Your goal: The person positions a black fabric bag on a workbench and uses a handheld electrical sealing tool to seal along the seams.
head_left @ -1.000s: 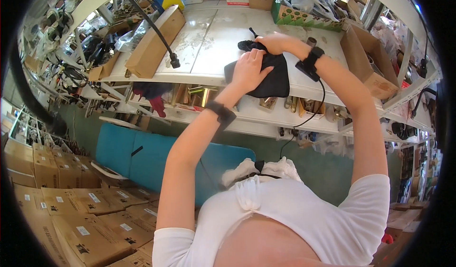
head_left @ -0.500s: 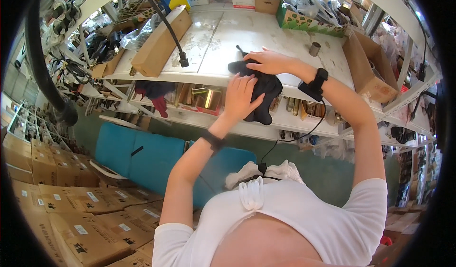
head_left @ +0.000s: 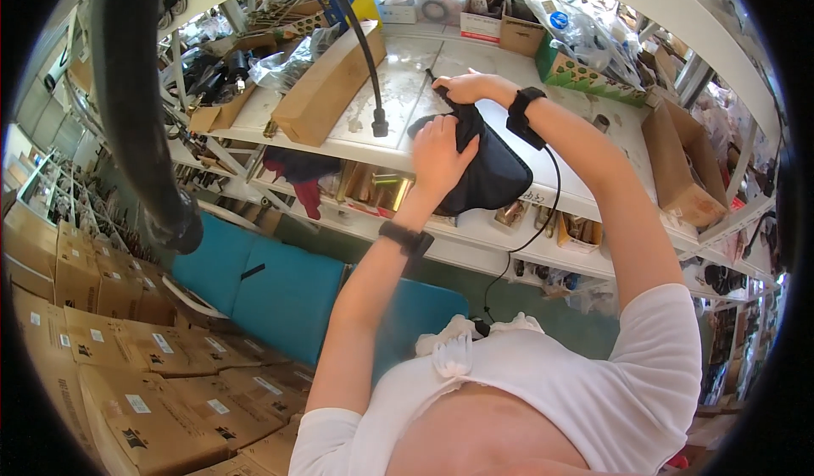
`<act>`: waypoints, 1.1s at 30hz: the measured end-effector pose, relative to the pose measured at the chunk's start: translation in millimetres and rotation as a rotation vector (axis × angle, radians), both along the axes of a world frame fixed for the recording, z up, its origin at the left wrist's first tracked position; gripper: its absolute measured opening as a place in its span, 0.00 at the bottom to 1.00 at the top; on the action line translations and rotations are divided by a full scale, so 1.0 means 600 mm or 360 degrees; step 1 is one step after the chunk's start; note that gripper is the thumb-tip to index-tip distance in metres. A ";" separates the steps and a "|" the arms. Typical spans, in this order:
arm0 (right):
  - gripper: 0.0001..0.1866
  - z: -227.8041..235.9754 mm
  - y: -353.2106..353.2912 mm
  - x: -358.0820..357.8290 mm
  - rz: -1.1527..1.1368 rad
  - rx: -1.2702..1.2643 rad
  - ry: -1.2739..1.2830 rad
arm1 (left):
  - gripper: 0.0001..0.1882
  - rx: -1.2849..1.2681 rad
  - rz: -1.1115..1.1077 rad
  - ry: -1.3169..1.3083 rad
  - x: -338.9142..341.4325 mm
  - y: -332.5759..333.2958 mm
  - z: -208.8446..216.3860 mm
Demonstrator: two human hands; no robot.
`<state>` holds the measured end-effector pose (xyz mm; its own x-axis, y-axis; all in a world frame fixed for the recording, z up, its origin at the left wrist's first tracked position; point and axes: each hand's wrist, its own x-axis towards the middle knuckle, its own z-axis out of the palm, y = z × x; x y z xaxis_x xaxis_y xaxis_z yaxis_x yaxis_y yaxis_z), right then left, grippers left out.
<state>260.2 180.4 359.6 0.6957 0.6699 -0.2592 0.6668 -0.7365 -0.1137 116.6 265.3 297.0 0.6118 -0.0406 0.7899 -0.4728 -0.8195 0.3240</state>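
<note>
A soft black fabric piece (head_left: pixel 493 171), bag-like with a stitched, rounded lower edge, hangs over the front edge of the white shelf top. My left hand (head_left: pixel 437 158) lies on its left side, fingers curled into the gathered cloth and thumb pressed along it. Higher up, my right hand (head_left: pixel 471 88) pinches the narrow upper end, where a short dark cord-like tip sticks out. The fingertips of my right hand are partly hidden by the hand itself. I cannot tell whether anything is inside the fabric.
A long cardboard box (head_left: pixel 329 86) stands left on the white shelf top (head_left: pixel 407 73); a black cable (head_left: pixel 360 39) dangles before it. An open carton (head_left: pixel 685 167) and small metal cylinder (head_left: pixel 601 123) are right. Below are a blue padded bench (head_left: pixel 271 264) and stacked cartons (head_left: pixel 153 408).
My right hand has shifted to the upper end of the black fabric. The fabric's lower part has spread wider and swung right. The whole view has shifted slightly.
</note>
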 end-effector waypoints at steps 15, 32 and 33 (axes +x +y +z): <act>0.19 0.008 -0.031 -0.044 0.0459 0.0148 0.0126 | 0.18 -0.0158 -0.0100 0.0063 -0.014 0.024 -0.002; 0.22 -0.013 0.009 0.019 0.0088 0.0027 -0.0252 | 0.19 -0.0023 -0.0054 0.0024 0.014 0.015 -0.011; 0.21 -0.010 0.017 0.020 0.0035 0.0082 -0.0345 | 0.20 -0.0035 -0.0025 0.0018 0.017 0.016 -0.008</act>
<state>271.9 190.5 353.6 0.7165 0.6940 -0.0701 0.6956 -0.7184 -0.0030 126.5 275.1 292.1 0.6201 -0.0330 0.7838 -0.4816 -0.8047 0.3471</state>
